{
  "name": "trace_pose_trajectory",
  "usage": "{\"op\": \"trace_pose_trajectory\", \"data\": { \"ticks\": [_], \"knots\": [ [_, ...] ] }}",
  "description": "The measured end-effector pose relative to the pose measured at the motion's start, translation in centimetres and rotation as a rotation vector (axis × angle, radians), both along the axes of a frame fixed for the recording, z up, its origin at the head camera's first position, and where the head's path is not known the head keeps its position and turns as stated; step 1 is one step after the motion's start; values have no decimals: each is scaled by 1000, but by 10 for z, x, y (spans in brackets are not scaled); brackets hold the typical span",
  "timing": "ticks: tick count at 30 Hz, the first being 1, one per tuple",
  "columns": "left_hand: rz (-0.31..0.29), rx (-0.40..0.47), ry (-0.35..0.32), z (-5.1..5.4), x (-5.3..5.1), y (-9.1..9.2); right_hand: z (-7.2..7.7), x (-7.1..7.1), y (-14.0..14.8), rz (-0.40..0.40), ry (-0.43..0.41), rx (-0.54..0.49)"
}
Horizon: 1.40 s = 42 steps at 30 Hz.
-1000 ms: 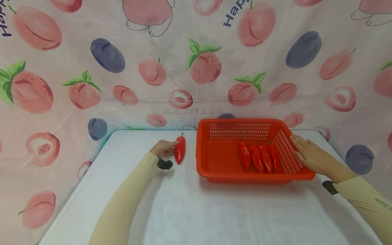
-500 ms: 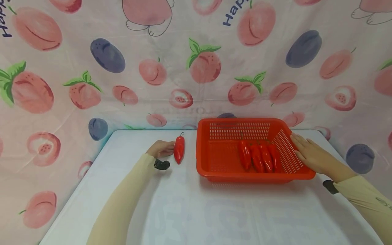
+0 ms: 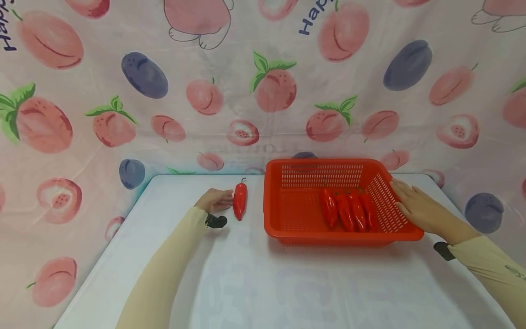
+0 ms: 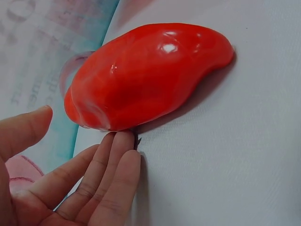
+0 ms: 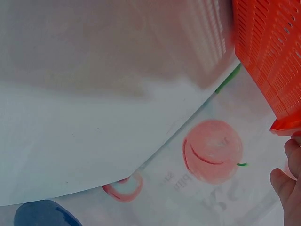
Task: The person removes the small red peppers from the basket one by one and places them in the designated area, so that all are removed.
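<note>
A glossy red chili pepper (image 3: 240, 201) with a dark stem lies lengthwise on the white table, left of the basket. Just to its left is my left hand (image 3: 214, 199). In the left wrist view, the thumb stands apart from the pepper (image 4: 141, 80), while the extended fingers (image 4: 115, 193) reach its lower edge; whether they touch it is hard to tell. My right hand (image 3: 423, 209) rests with straight fingers on the right rim of a red plastic basket (image 3: 320, 236). Several red peppers (image 3: 345, 212) lie side by side in the basket's right half.
The white table (image 3: 312, 288) ends at a back edge against a fruit-printed cloth (image 3: 230, 59), which also rises at both sides. A strip of table separates the loose pepper from the basket's left wall.
My left hand has loosened from the pepper and drawn slightly left. The pepper has shifted a little left too. My right hand and the basket have stayed in place.
</note>
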<state>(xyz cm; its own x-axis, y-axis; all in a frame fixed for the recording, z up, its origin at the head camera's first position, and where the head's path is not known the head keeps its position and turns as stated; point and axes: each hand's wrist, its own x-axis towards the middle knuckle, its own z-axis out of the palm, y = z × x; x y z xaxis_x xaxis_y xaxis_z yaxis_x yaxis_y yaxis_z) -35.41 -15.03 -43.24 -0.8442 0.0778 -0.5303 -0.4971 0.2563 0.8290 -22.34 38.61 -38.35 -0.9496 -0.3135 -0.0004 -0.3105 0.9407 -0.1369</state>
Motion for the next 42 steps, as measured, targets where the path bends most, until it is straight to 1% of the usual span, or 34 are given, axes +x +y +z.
{"op": "trace_pose_trajectory", "data": {
  "ticks": [3,8,10,13,15,16,21,26,29,32,39,42],
  "knots": [
    [12,-12,4,1,1,0,1,0,0,-2,-7,-4],
    [12,-15,12,1,1,-4,2,1,-1,-8,-23,-9],
    [-10,-33,20,4,2,-6,1,1,-1,-7,-22,-11],
    [-46,-65,43,11,4,-9,0,1,-1,-1,-8,-11],
    [-77,-78,65,17,5,-10,-1,2,0,3,-2,-14],
    [-88,-69,78,21,5,-10,-1,2,0,4,1,-15],
    [-150,6,160,41,6,-9,-1,3,0,0,-3,-18],
    [-254,57,246,60,6,-7,0,3,-1,-6,-11,-18],
    [-323,50,283,70,6,-3,0,3,-1,-5,-13,-18],
    [-368,39,310,81,6,5,0,3,-1,-2,-12,-14],
    [-409,47,324,108,15,29,0,0,-1,4,-5,-6],
    [-420,27,328,117,20,43,1,0,-2,1,-12,-10]
  ]
}}
